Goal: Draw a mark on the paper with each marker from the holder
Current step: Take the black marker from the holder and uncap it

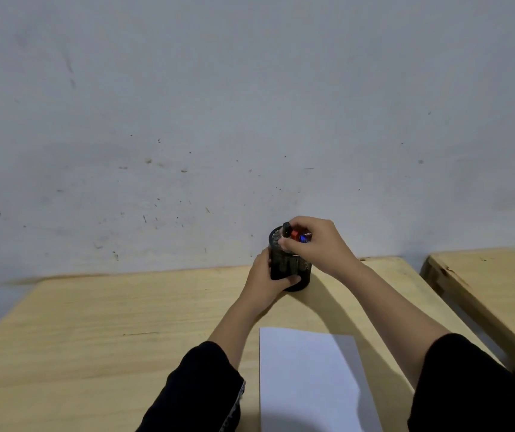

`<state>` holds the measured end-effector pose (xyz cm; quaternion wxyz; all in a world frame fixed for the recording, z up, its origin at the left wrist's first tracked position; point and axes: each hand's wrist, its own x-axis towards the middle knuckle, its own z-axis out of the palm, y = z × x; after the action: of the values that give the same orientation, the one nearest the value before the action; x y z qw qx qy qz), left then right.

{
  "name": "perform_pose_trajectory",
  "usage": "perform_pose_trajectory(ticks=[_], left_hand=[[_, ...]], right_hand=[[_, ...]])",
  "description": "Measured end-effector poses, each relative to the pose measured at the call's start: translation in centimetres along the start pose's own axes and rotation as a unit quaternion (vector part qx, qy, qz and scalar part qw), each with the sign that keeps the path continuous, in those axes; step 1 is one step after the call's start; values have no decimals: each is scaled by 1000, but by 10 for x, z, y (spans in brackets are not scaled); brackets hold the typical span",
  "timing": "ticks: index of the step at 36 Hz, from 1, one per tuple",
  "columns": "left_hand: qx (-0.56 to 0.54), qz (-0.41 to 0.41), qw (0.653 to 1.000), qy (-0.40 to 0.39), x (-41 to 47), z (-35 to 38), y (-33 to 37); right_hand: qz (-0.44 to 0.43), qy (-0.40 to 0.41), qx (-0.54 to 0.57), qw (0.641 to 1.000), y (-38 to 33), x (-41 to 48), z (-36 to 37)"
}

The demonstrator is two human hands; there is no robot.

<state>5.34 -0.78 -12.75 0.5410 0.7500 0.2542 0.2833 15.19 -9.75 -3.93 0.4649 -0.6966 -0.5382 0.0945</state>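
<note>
A black mesh holder [296,269] stands upright at the far edge of the wooden table [110,322], against the wall. My left hand [265,279] is wrapped around its left side. My right hand [315,244] is over its top, fingers pinched among the markers. A black-capped marker [286,229], a red one [295,235] and a blue one [304,237] stick out of the holder. Which marker my right fingers pinch I cannot tell. A blank white sheet of paper [312,378] lies on the table in front of me, between my forearms.
A grey, spotted wall [219,120] rises directly behind the table. A second wooden table [493,275] stands to the right, with a narrow gap between the two. Bare wood stretches to the left of the paper.
</note>
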Motion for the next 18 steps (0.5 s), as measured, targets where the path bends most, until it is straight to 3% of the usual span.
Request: perform_pose_trajectory(ticks=[4, 13, 18], left_hand=[[38, 5, 999, 29, -3, 2, 1], [41, -26, 994, 93, -16, 10, 14], [-60, -71, 991, 98, -28, 3, 25]], right_hand=[[-7, 50, 89, 995, -15, -2, -11], [-79, 159, 131, 975, -51, -25, -35], [-129, 212, 144, 958, -72, -48, -41]])
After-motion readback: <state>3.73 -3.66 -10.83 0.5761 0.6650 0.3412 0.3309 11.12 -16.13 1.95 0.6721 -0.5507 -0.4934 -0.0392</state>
